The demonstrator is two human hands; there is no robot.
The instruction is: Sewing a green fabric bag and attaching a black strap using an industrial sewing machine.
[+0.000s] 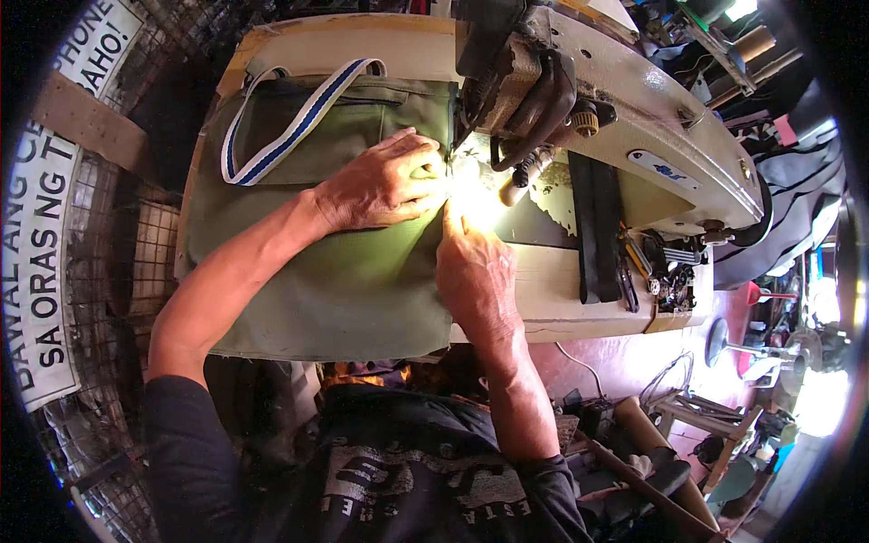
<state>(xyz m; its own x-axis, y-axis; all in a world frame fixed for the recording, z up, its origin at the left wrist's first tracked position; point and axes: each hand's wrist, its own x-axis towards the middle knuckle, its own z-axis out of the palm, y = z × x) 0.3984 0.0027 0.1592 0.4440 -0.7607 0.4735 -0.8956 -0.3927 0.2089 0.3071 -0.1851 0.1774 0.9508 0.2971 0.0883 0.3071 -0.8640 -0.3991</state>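
An olive fabric bag piece (317,290) lies on the machine table, a blue-and-white striped strap (295,140) looped across its upper part. My left hand (387,181) has its fingers curled on the fabric beside the sewing machine needle area, gripping near the right edge. My right hand (475,276) is just below, index finger reaching to that edge and the other fingers folded in on the fabric. Bright lamp glare washes out the seam and my fingertips. The sewing machine (652,136) arches over the work from the right.
Right of the needle lie black straps (597,226) and assorted tools (670,281) near the wooden tabletop's edge (561,321). Wire mesh with white signs (50,262) stands at left. Cluttered stands, rolls and a cable (579,362) are below at right.
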